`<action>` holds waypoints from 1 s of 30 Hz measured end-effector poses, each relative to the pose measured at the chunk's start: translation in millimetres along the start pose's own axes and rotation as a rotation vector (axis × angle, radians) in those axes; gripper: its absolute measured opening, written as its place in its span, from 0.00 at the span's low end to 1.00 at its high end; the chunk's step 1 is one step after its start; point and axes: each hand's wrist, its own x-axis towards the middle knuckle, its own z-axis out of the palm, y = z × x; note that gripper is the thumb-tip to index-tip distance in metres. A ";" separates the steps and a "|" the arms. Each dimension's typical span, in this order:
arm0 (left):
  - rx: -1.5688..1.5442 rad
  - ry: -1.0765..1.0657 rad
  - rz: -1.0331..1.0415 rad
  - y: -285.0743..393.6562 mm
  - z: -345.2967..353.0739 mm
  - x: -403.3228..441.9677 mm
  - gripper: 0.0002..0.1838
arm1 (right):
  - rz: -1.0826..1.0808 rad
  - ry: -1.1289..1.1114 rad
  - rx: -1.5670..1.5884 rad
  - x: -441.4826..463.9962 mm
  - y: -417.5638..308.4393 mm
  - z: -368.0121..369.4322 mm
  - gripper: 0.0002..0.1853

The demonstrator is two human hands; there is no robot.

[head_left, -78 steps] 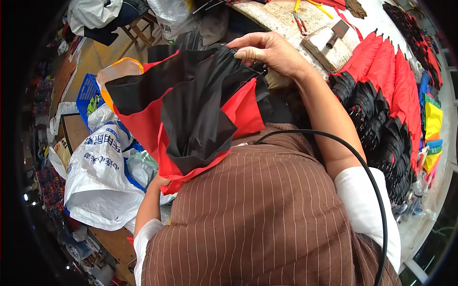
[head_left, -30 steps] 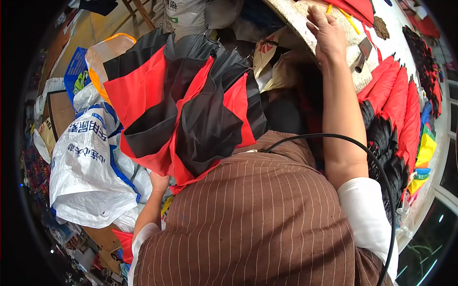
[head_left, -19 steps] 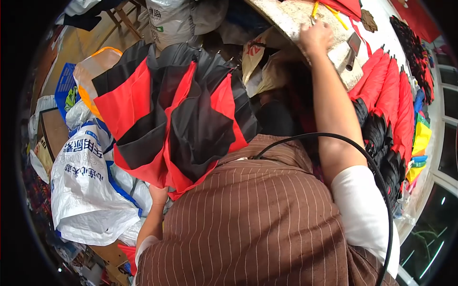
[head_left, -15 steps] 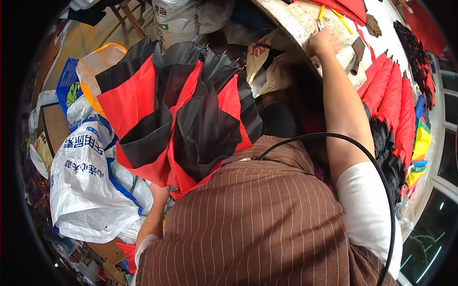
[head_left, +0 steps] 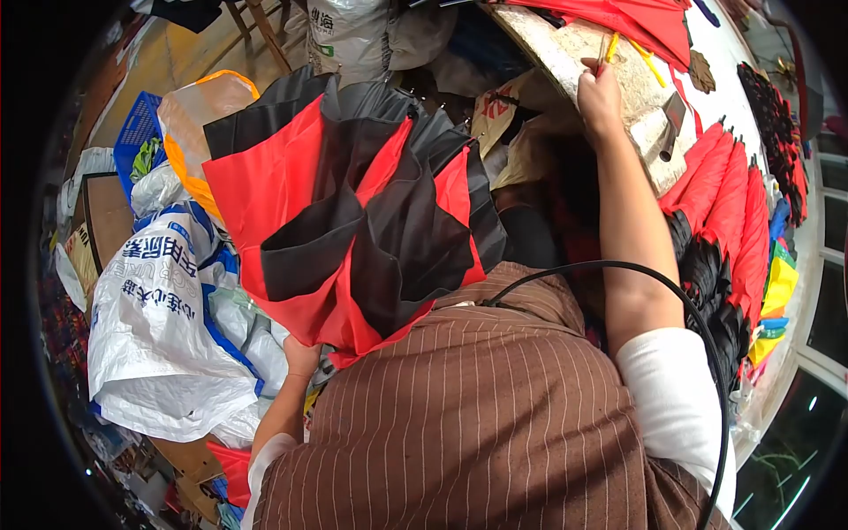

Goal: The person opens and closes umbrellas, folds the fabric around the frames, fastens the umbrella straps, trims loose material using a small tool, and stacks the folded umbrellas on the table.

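A black and red umbrella (head_left: 380, 221) rises in front of my body, its cloth hanging in loose folds with metal rib tips along the far edge. My left hand (head_left: 302, 356) is closed at the umbrella's lower edge, its fingers partly hidden by the cloth. On the far right, my right hand (head_left: 601, 99) reaches to the speckled board's edge, fingers pinched together. A bit of red shows at the fingertips, too small to name. Right beside them lies a yellow-handled tool (head_left: 612, 47), perhaps snips; whether the fingers touch it I cannot tell.
On the speckled board (head_left: 552, 53) lie a metal blade-like piece (head_left: 673, 119) and red cloth (head_left: 632, 22). Several folded red and black umbrellas (head_left: 724, 203) stand at the right. White sacks (head_left: 168, 327) and a blue basket (head_left: 139, 137) fill the left. A black cable (head_left: 636, 265) crosses my front.
My right hand has shifted slightly left along the board, away from the yellow-handled tool, which stays put. The umbrella remains in my left hand. The whole view has shifted a little.
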 end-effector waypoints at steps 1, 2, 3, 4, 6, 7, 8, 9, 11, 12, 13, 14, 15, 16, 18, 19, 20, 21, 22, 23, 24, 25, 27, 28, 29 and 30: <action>-0.003 -0.005 -0.006 -6.3 2.7 -0.2 0.13 | -0.116 0.058 0.387 -11.7 -6.3 0.5 0.13; -0.007 -0.010 -0.011 -9.9 4.2 -0.3 0.13 | -0.037 -0.053 0.653 -36.7 -36.8 -10.6 0.13; -0.009 -0.006 -0.012 -10.2 3.6 -0.5 0.13 | 0.046 -0.167 0.916 -63.9 -75.1 -28.3 0.12; 0.024 -0.022 -0.008 -9.8 2.2 -0.8 0.13 | 0.008 -0.296 0.882 -80.4 -94.6 -41.5 0.12; 0.092 -0.056 0.002 -8.5 1.0 -1.4 0.12 | -0.032 -0.424 0.843 -106.0 -121.2 -54.0 0.12; 0.091 -0.054 0.003 -9.0 2.1 -1.4 0.12 | -0.146 -0.512 0.853 -117.0 -133.0 -54.9 0.11; 0.089 -0.049 -0.003 -9.1 3.5 -1.6 0.12 | -0.262 -0.599 0.861 -122.4 -138.5 -55.4 0.10; 0.087 -0.043 -0.010 -8.8 4.7 -2.3 0.12 | -0.266 -0.601 0.862 -123.3 -138.7 -56.0 0.10; 0.083 -0.026 -0.021 -8.5 6.2 -4.0 0.11 | -0.353 -0.680 0.589 -123.3 -138.0 -55.9 0.09; 0.086 -0.017 -0.002 -7.9 6.8 -4.5 0.11 | -0.396 -0.716 0.452 -123.3 -137.8 -55.3 0.09; 0.090 -0.009 0.017 -5.0 6.4 -4.5 0.11 | -0.403 -0.721 0.454 -123.8 -137.4 -54.3 0.09; 0.095 -0.002 0.035 -3.8 5.8 -4.6 0.11 | -0.539 -0.618 0.345 -124.8 -136.8 -53.2 0.09; 0.097 0.003 0.030 -3.9 5.0 -4.6 0.11 | -0.668 -0.511 0.236 -126.5 -136.8 -52.5 0.09; 0.144 -0.014 0.031 -3.9 4.2 -4.2 0.11 | -0.790 -0.398 0.126 -128.7 -136.2 -52.0 0.09; 0.236 -0.053 0.039 -4.5 3.7 -4.0 0.11 | -0.881 -0.332 0.135 -136.4 -142.5 -56.1 0.10; 0.237 -0.054 0.040 -5.9 4.3 -3.7 0.11 | -0.970 -0.261 0.138 -140.9 -147.5 -60.1 0.10; 0.233 -0.057 0.033 -8.5 5.3 -3.5 0.11 | -1.057 -0.189 0.140 -145.3 -149.6 -63.5 0.11; 0.231 -0.063 0.027 -10.7 5.7 -3.8 0.12 | -1.052 -0.190 0.139 -150.3 -149.0 -66.3 0.11; 0.229 -0.069 0.021 -12.1 5.6 -4.0 0.12 | -1.035 -0.215 0.228 -155.7 -148.1 -69.3 0.11; 0.231 -0.074 0.025 -11.7 5.3 -3.5 0.12 | -1.016 -0.238 0.315 -159.9 -147.0 -72.0 0.11; 0.223 -0.066 0.029 -11.2 5.7 -3.5 0.12 | -0.998 -0.260 0.401 -162.2 -145.7 -74.1 0.11; 0.213 -0.056 0.032 -10.7 6.5 -3.5 0.12 | -0.995 -0.259 0.398 -163.4 -141.7 -73.5 0.11; 0.205 -0.048 0.033 -9.6 6.8 -4.5 0.12 | -0.609 -0.282 0.341 -167.9 -125.8 -66.5 0.14; 0.217 -0.052 0.028 -8.3 6.3 -4.7 0.12 | -0.417 -0.290 0.311 -169.3 -120.2 -64.7 0.15; 0.229 -0.054 0.024 -6.9 6.2 -3.9 0.12 | -0.417 -0.291 0.311 -169.9 -116.6 -65.3 0.15; 0.241 -0.059 0.018 -6.1 6.3 -3.8 0.11 | -0.417 -0.295 0.260 -171.5 -112.3 -66.9 0.17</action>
